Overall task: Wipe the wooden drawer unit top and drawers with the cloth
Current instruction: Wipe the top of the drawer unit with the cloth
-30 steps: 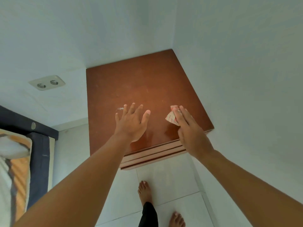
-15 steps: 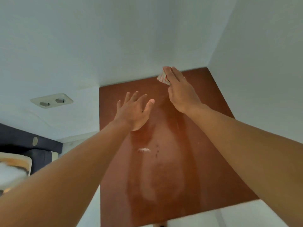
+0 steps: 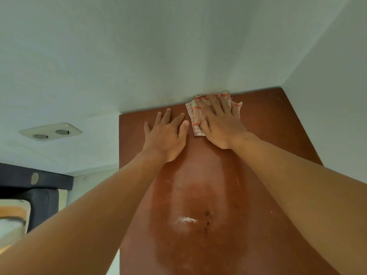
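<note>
Nearest on the smooth brown wooden drawer unit top [image 3: 278, 120], a small white dusty smudge [image 3: 186, 219] and a few dark spots [image 3: 207, 214] are being left alone for now. They are being ringed by a wide shiny patch that looks damp. It is judged that this part is being saved for a later pass.

Further along, the left hand [image 3: 165, 135] is being laid flat on the bare wood. Its fingers [image 3: 167, 115] are being held straight and a little spread, and nothing is being held in them. It is probably being used to prop the body up while the long reach is being made.

Just beside it, the right hand [image 3: 220, 124] is being pressed flat on the red-and-white checked cloth [image 3: 195, 121]. Its fingers [image 3: 214, 103] are being held straight and spread, so that more of the cloth is being pushed down at once. The cloth is being held at the far back edge of the top, touching the pale wall [image 3: 178, 56], most likely because dust gathers along that line.

The drawers are not being shown, so it is judged that only the top is being wiped so far.

Off to the left, a white two-hole socket plate [image 3: 50, 131] is being shown on the wall.
</note>
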`<state>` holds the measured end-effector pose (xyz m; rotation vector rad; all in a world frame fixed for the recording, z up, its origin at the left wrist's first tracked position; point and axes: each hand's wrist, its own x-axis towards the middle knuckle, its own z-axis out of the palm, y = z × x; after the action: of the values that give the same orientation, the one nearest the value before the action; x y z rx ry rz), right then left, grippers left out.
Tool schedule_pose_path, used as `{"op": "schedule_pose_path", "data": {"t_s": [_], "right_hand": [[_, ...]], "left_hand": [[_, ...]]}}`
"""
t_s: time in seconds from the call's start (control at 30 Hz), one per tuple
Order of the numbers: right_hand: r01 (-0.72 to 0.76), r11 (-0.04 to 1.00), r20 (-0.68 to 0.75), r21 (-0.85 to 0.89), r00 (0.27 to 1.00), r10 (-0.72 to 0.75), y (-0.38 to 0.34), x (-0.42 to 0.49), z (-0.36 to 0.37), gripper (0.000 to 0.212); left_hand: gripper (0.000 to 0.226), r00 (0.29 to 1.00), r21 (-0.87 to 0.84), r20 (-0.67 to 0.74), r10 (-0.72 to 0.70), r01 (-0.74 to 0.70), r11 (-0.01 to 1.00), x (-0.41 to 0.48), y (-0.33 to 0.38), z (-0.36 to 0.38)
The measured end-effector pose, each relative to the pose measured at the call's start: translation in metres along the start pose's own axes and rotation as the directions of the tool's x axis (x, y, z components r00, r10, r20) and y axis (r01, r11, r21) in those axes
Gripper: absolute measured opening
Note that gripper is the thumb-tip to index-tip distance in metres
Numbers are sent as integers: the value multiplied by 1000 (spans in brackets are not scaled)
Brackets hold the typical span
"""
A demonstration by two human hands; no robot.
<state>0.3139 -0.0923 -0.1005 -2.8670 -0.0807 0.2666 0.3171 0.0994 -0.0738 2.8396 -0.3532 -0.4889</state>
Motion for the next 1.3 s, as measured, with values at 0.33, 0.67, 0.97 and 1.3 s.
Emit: {"op": "schedule_pose_path", "data": {"t_s": [0.33,0.67,0.97,1.3], "right_hand": [[-9,1000,24,-29,1000,10,-4,-8,2,65],[-7,1000,46,-17,999,8,-3,-76,14,70],[-2,1000,93,-24,996,4,-7,-189,30,73],[40,997,41,-65,998,-37,-11,-348,74,77]], "left_hand": [[62,997,82,68,-33,27,996,-3,3,-2],[74,990,97,115,-79,68,993,-22,15,-6],[74,996,56,80,-24,20,998,-127,15,36],[70,998,-19,26,-64,65,998,-267,26,79]]}}
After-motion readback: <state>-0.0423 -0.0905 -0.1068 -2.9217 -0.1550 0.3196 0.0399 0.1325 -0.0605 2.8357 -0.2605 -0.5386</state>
